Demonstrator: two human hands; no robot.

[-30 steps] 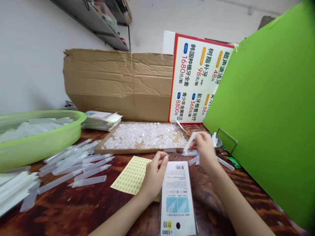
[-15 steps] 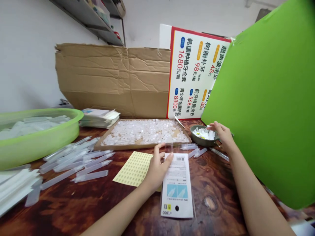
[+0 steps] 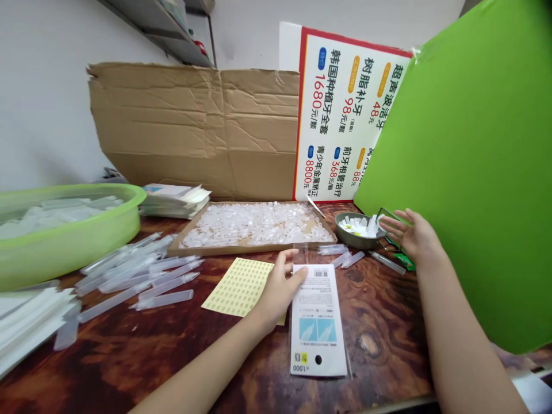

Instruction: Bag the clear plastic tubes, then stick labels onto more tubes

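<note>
My left hand [image 3: 280,287] pinches the top edge of a white printed card [image 3: 319,316] in a clear plastic sleeve, thumb on its face. The card lies on the table with blue pictures and a punched hole toward me. Partly under my left wrist lies a yellow sticker sheet [image 3: 235,290] with rows of small dark marks. My right hand [image 3: 416,236] is held up with fingers spread and nothing visible in it, beside a grey-green dish [image 3: 360,238]. Small white pieces [image 3: 360,224] fill that dish.
A cardboard tray [image 3: 259,248] of small clear parts stands behind the card. Translucent tubes [image 3: 166,298] lie scattered at left, near a green basin [image 3: 86,247] and stacked white cards [image 3: 30,328]. A green panel [image 3: 466,172] rises at right, and a cardboard sheet [image 3: 194,132] behind.
My right hand has moved right, away from over the dish, and its fingers have opened out. My left hand keeps its pinch on the card. The view has shifted slightly.
</note>
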